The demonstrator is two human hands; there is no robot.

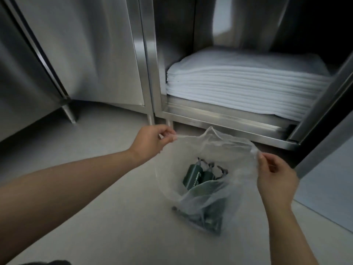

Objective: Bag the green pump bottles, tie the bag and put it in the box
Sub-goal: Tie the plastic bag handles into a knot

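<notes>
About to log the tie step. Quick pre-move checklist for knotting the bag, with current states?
1. Left hand pinching the plastic bag rim: ok.
2. Right hand pinching the opposite rim: ok.
3. Green pump bottles inside the bag, below the rim: ok.
4. Bag mouth gathered for a knot: not ok, it is spread open between the hands.
5. Bottle count complete: cannot tell, the lower ones blur through the plastic.
6. Box within reach: cannot tell, none in view; only the steel cabinet holding stacked white cloths.
</notes>
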